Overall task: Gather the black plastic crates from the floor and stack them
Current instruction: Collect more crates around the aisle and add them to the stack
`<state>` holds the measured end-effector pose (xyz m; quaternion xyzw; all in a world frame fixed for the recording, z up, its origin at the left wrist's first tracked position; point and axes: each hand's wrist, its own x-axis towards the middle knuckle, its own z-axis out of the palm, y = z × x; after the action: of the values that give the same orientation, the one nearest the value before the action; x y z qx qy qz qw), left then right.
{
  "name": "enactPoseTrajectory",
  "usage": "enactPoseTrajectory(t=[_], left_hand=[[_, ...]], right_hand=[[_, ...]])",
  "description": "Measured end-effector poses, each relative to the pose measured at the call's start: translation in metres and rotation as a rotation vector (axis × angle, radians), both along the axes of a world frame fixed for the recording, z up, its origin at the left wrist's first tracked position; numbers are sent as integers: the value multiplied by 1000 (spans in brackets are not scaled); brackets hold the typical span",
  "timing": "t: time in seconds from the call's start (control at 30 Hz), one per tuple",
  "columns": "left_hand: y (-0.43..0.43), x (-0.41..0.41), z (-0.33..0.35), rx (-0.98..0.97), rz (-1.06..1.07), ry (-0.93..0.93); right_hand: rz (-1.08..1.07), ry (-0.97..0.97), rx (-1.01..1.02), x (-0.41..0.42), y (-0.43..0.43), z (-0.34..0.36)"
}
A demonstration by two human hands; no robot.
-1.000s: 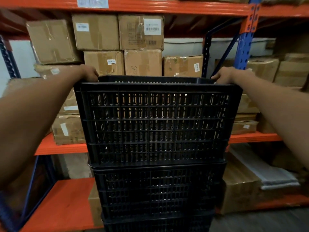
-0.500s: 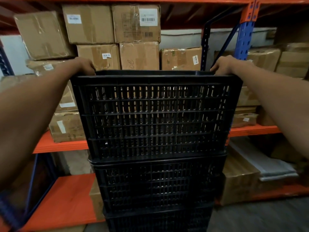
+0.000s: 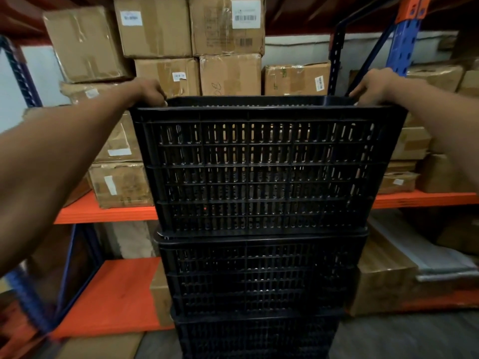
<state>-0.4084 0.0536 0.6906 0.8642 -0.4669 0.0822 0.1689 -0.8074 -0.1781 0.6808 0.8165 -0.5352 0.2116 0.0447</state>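
Note:
A stack of black slotted plastic crates fills the middle of the head view. The top crate (image 3: 261, 167) sits on a second crate (image 3: 261, 273), with a third crate (image 3: 256, 338) below it at the bottom edge. My left hand (image 3: 149, 90) grips the top crate's far left rim corner. My right hand (image 3: 373, 85) grips its far right rim corner. Both arms reach forward along the crate's sides. The inside of the top crate is hidden.
An orange and blue storage rack stands right behind the stack. Its middle shelf (image 3: 103, 213) carries several cardboard boxes (image 3: 228, 73). The lower shelf (image 3: 114, 294) holds more boxes (image 3: 381, 278) at the right. Grey floor (image 3: 404, 338) shows at the bottom right.
The top crate has settled lower onto the stack. Both hands stay on its rim, and the view has tilted down a little.

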Motion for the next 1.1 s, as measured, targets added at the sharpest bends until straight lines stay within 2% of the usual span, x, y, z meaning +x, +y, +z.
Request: enactPoseTrajectory(t=[0.3,0.47,0.63,0.9,1.1], left_hand=[[8,6,5,65,-2,33],[15,0,4,99,6,70],[18,5,0,93,20,90],[20,-4,-5,120,87,-156],[21,-11,-8,122,55,-85]], right_hand=[[-26,-95,81,5,5,1],[-37,-85,155,1,8,3],[-54,-70,139,4,11,1],[-61,3,186,4,14,-4],[4,58,181,7,18,-4]])
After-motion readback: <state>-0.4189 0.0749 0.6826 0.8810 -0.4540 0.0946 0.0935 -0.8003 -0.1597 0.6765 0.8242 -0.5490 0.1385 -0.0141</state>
